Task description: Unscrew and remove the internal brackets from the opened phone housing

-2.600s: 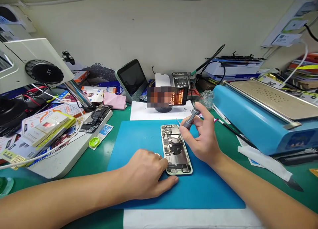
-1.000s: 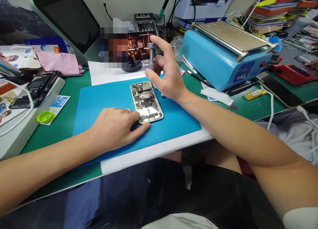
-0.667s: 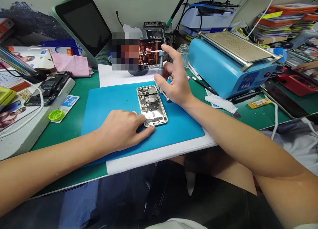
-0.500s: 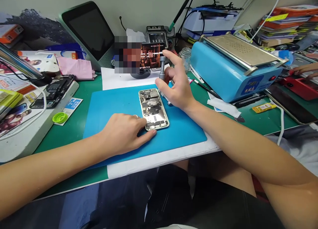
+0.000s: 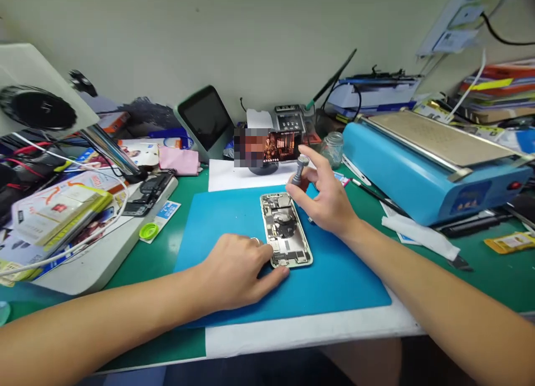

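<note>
An opened phone (image 5: pixel 285 235) with bare circuitry lies face down on a blue work mat (image 5: pixel 234 218). My left hand (image 5: pixel 240 271) rests on the mat, fingers curled against the phone's lower left corner, a ring on one finger. My right hand (image 5: pixel 324 199) pinches a grey precision screwdriver (image 5: pixel 298 171) held upright, its tip at the phone's upper right corner. The forefinger sits by the driver's cap.
A blue heating machine (image 5: pixel 430 163) stands at the right, a small glass jar (image 5: pixel 332 149) and a phone on a stand (image 5: pixel 271 149) behind the mat. A microscope base (image 5: pixel 96 257), with a dismantled phone (image 5: pixel 146 191) on it, fills the left.
The view has lifted from my lap back to the desk. My right hand has kept the screwdriver upright at the phone's top right; my left hand has stayed on the phone's corner.
</note>
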The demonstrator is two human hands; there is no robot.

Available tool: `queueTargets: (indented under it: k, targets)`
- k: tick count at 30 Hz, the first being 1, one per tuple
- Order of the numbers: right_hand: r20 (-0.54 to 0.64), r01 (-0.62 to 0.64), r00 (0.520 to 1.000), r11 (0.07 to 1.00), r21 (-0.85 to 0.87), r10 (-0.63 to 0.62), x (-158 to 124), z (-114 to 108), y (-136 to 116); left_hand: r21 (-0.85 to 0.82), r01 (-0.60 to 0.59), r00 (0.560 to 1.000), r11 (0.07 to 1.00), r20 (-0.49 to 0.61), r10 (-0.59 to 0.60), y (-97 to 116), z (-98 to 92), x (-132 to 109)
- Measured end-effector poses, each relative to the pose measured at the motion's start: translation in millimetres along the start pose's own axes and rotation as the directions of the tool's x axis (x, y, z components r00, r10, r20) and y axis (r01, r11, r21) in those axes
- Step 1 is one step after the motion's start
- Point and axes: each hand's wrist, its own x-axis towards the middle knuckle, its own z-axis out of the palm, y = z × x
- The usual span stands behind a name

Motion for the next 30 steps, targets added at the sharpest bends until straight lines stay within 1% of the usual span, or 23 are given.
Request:
queueTargets:
  k: [4, 8, 10, 12, 14, 16, 19, 21, 23, 25, 28, 30]
  targets:
    - [0.006, 0.071, 0.997, 0.996, -0.059, -0.071, 4, -4, 0, -0.052, 0.016, 1.000, 0.999, -0.009, -0.016, 0, 1.0, 2]
    - [0.017, 0.200, 0.980, 0.974, -0.108, -0.200, 3, -10, -9, -0.145, 0.076, 0.996, 0.987, -0.025, -0.081, -3, -0.2, 3]
    - [0.058, 0.306, 0.952, 0.943, -0.129, -0.301, 0, -12, -15, -0.200, 0.105, 0.993, 0.974, -0.033, -0.114, -5, -1.4, 4]
    - [0.114, 0.408, 0.912, 0.900, -0.154, -0.394, -3, -13, -19, -0.254, 0.116, 0.991, 0.960, -0.031, -0.128, -7, -2.9, 5]
    - [0.149, 0.464, 0.885, 0.865, -0.190, -0.442, -5, -14, -19, -0.293, 0.116, 0.991, 0.949, -0.026, -0.130, -8, -4.3, 6]
    - [0.149, 0.467, 0.884, 0.852, -0.237, -0.443, -5, -18, -15, -0.311, 0.116, 0.991, 0.943, -0.024, -0.130, -8, -4.8, 5]
    - [0.143, 0.422, 0.906, 0.852, -0.310, -0.397, -4, -32, -8, -0.301, 0.117, 0.991, 0.946, -0.019, -0.129, -7, -3.3, 4]
    - [0.203, 0.411, 0.910, 0.843, -0.346, -0.361, -6, -49, -5, -0.273, 0.111, 0.993, 0.956, -0.010, -0.118, -6, -1.2, 3]
    - [0.297, 0.420, 0.899, 0.827, -0.373, -0.323, -11, -65, -3, -0.235, 0.098, 0.995, 0.967, 0.002, -0.100, -6, 0.6, 2]
    - [0.373, 0.425, 0.885, 0.813, -0.398, -0.280, -19, -76, 0, -0.194, 0.083, 0.997, 0.977, 0.012, -0.083, -5, 1.7, 1]
    - [0.453, 0.432, 0.861, 0.803, -0.410, -0.231, -33, -80, 7, -0.141, 0.068, 0.998, 0.988, 0.021, -0.066, -4, 1.2, 1]
    - [0.480, 0.428, 0.853, 0.801, -0.418, -0.206, -43, -82, 8, -0.113, 0.062, 0.998, 0.992, 0.025, -0.059, -3, 0.4, 1]
